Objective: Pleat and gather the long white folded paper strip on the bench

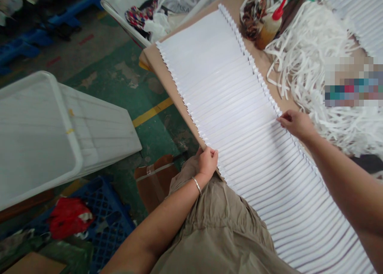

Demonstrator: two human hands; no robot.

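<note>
A long row of overlapping white sheets (239, 94) runs diagonally across the brown table (169, 80), with small white tabs along both side edges. The rows of sheet edges look like narrow stripes, rippled toward the lower right. At the near side edge, my left hand (208, 161) is closed, fingers curled over the border of a sheet. Across from it, my right hand (295, 123) pinches the far side edge between thumb and fingers. What lies inside each pinch is mostly hidden, but both hands meet the same band of sheets.
A heap of thin white strips (317, 62) lies beyond the sheets, beside a glue bottle (271, 28) with a red nozzle. More white sheets (362, 14) are at the upper right. White bins (98, 122) stand at left and back; a blue pallet (115, 214) is on the floor.
</note>
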